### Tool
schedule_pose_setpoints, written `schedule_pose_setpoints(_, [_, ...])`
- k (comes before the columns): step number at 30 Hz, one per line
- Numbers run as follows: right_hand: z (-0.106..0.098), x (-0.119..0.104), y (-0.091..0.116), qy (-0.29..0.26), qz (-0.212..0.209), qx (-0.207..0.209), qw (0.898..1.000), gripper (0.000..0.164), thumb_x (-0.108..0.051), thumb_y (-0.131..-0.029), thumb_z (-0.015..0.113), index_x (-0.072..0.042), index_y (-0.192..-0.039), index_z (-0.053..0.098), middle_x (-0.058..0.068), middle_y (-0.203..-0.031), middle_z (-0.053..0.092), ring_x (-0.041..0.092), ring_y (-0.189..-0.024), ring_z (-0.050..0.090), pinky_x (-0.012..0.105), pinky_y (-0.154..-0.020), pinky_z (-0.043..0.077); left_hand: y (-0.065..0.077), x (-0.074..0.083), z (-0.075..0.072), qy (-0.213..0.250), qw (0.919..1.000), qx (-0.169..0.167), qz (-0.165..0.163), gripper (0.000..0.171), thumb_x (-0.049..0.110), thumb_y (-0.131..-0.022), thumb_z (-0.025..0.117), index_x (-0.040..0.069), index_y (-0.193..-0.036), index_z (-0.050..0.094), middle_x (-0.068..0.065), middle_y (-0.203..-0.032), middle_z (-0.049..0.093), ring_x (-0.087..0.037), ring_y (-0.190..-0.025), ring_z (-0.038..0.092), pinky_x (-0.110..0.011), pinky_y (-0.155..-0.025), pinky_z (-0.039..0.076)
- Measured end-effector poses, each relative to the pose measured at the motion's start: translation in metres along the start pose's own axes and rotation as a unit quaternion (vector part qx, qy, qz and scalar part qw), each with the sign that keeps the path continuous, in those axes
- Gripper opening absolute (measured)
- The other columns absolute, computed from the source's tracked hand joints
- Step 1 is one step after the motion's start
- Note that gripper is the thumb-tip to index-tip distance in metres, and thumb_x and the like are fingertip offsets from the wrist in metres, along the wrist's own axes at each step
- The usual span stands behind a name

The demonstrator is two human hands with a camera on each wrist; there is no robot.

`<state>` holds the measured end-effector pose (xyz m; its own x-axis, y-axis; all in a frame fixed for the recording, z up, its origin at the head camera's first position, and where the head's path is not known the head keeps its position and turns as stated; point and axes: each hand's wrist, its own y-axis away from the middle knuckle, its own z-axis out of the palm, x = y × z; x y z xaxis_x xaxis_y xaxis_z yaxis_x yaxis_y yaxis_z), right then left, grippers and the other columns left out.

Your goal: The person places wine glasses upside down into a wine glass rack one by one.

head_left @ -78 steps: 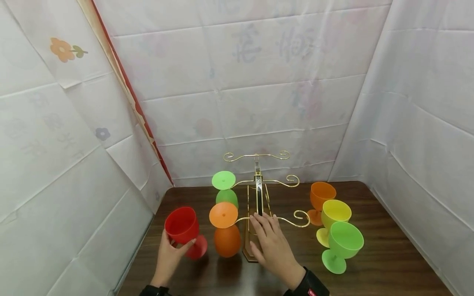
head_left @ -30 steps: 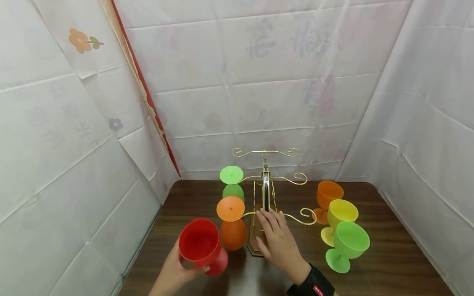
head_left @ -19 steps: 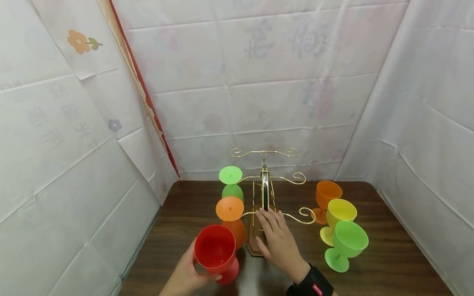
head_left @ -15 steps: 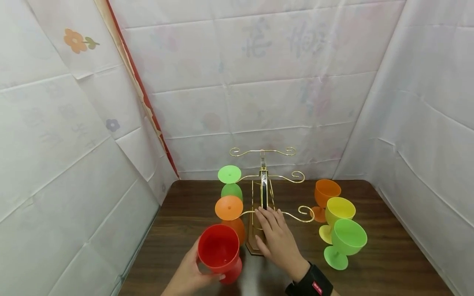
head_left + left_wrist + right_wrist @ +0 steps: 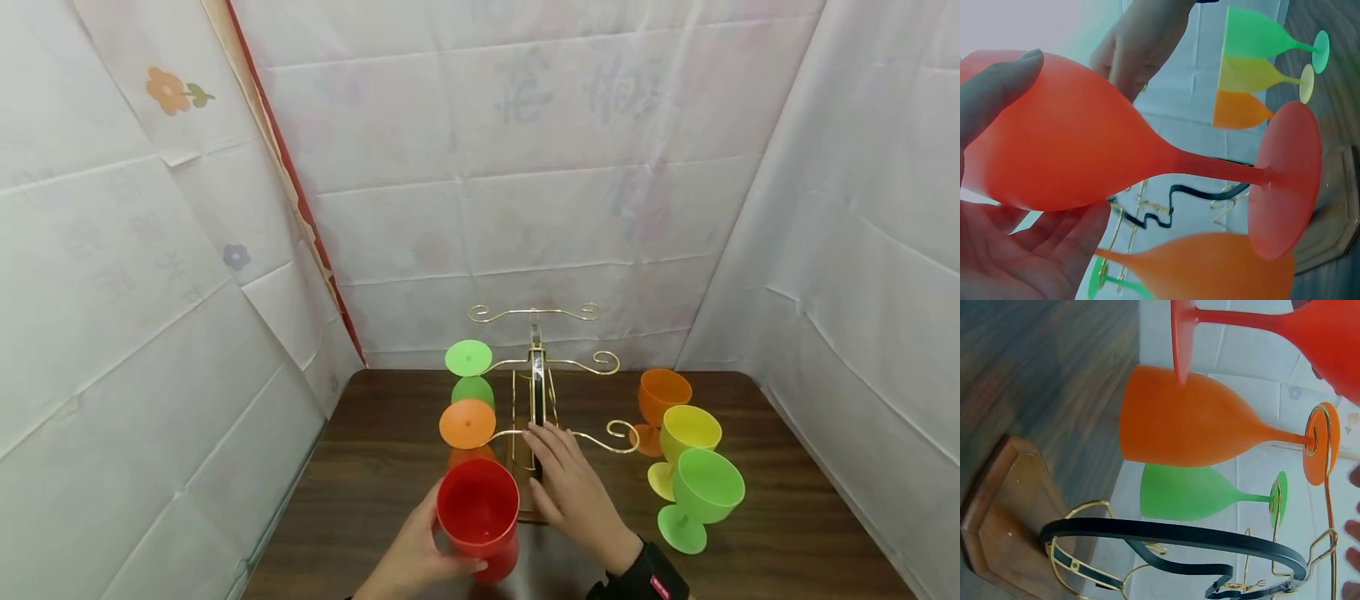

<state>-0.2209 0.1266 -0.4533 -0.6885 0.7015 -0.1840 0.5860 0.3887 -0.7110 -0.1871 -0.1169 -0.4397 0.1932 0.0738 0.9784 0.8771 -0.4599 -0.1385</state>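
Note:
My left hand (image 5: 412, 550) grips the bowl of a red goblet (image 5: 487, 517), thumb on one side and fingers on the other. The goblet is upright, its foot apparently above the tabletop in the right wrist view. My right hand (image 5: 573, 492) rests on the near part of a gold-and-black wire goblet rack (image 5: 537, 379), fingers extended. On the rack's left arms an orange goblet (image 5: 1197, 419) and a green goblet (image 5: 1179, 494) hang upside down by their feet. In the head view the red goblet hides most of the hanging orange bowl.
On the right side of the dark wooden table (image 5: 360, 467), an orange goblet (image 5: 663, 396), a yellow goblet (image 5: 688, 433) and a light green goblet (image 5: 707, 487) stand upright in a row. The rack's right arms hold no goblets. White sheets (image 5: 585, 208) enclose the table.
My left hand has lifted the red goblet from the left of the rack and carried it right, to in front of the hanging orange goblet. My right hand has stayed on the rack.

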Motion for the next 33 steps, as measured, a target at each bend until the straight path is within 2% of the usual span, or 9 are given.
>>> schedule_pose_setpoints(3, [-0.003,-0.002,0.008,-0.08,0.0,0.019,0.997,0.056,-0.002,-0.081,0.061,-0.005,-0.136,0.047,0.012,-0.136,0.049,0.03,-0.128,0.041,0.03,-0.114,0.021,-0.003,-0.006,0.004,-0.005,0.9991,-0.012,0.04,0.074,0.013,-0.073,0.08,0.02,-0.135,0.041,-0.003,-0.132,0.05,-0.023,-0.116,0.048,-0.035,-0.087,0.051])
schedule_pose_setpoints(6, [-0.007,-0.007,0.019,-0.195,0.007,0.024,0.981,0.053,0.004,-0.085,0.055,-0.003,-0.137,0.046,0.012,-0.136,0.049,0.023,-0.128,0.042,0.024,-0.109,0.028,-0.005,-0.014,0.01,0.006,0.9969,-0.02,0.076,0.075,0.011,-0.074,0.079,0.017,-0.137,0.04,-0.006,-0.133,0.05,-0.021,-0.116,0.049,-0.036,-0.088,0.051])
schedule_pose_setpoints(10, [-0.01,-0.011,0.031,-0.398,0.02,-0.026,0.917,0.05,-0.001,-0.094,0.045,0.002,-0.142,0.034,0.012,-0.142,0.043,0.017,-0.127,0.045,0.028,-0.099,0.042,-0.009,-0.02,0.02,0.039,0.9942,-0.033,0.095,0.076,0.009,-0.074,0.078,0.016,-0.139,0.038,-0.008,-0.135,0.048,-0.025,-0.117,0.049,-0.039,-0.088,0.051])
schedule_pose_setpoints(13, [-0.009,-0.014,0.036,-0.499,0.05,-0.07,0.862,0.058,-0.009,-0.094,0.053,0.001,-0.145,0.027,0.012,-0.144,0.04,0.019,-0.126,0.047,0.033,-0.093,0.048,-0.012,-0.022,0.029,0.061,0.993,-0.048,0.089,0.077,0.009,-0.075,0.077,0.017,-0.14,0.036,-0.007,-0.136,0.046,-0.029,-0.119,0.047,-0.041,-0.089,0.051])
schedule_pose_setpoints(17, [-0.009,-0.02,0.043,-0.53,0.114,-0.102,0.834,0.071,-0.011,-0.085,0.068,-0.004,-0.144,0.029,0.011,-0.141,0.042,0.019,-0.123,0.047,0.035,-0.091,0.05,-0.012,-0.022,0.039,0.059,0.9943,-0.058,0.068,0.076,0.012,-0.076,0.078,0.022,-0.14,0.037,-0.004,-0.137,0.046,-0.029,-0.12,0.045,-0.039,-0.089,0.051])
schedule_pose_setpoints(21, [-0.011,-0.026,0.045,-0.543,0.184,-0.12,0.81,0.075,-0.008,-0.08,0.073,-0.01,-0.142,0.031,0.011,-0.139,0.044,0.018,-0.12,0.047,0.037,-0.09,0.05,-0.011,-0.02,0.045,0.035,0.9963,-0.05,0.061,0.075,0.015,-0.075,0.08,0.024,-0.138,0.04,-0.002,-0.135,0.048,-0.026,-0.119,0.045,-0.035,-0.088,0.05])
schedule_pose_setpoints(23, [-0.012,-0.028,0.046,-0.538,0.203,-0.118,0.81,0.077,-0.008,-0.077,0.075,-0.012,-0.141,0.033,0.01,-0.138,0.045,0.018,-0.12,0.047,0.038,-0.09,0.05,-0.01,-0.02,0.046,0.029,0.9966,-0.05,0.06,0.075,0.015,-0.074,0.08,0.024,-0.137,0.041,-0.002,-0.134,0.048,-0.025,-0.119,0.046,-0.035,-0.089,0.05])
schedule_pose_setpoints(28, [-0.017,-0.033,0.049,-0.494,0.208,-0.102,0.838,0.08,-0.01,-0.073,0.079,-0.015,-0.14,0.036,0.007,-0.135,0.048,0.017,-0.117,0.049,0.037,-0.087,0.051,-0.009,-0.019,0.044,0.053,0.9948,-0.073,0.047,0.075,0.014,-0.076,0.079,0.023,-0.138,0.039,-0.002,-0.136,0.048,-0.026,-0.12,0.044,-0.035,-0.087,0.05])
schedule_pose_setpoints(33, [-0.026,-0.036,0.048,-0.442,0.155,-0.073,0.88,0.082,-0.009,-0.07,0.082,-0.011,-0.139,0.037,0.006,-0.133,0.05,0.014,-0.115,0.051,0.034,-0.083,0.053,-0.013,-0.029,0.03,0.094,0.979,-0.101,0.15,0.075,0.027,-0.085,0.07,0.004,-0.144,0.029,-0.008,-0.139,0.045,-0.019,-0.123,0.046,-0.032,-0.094,0.047])
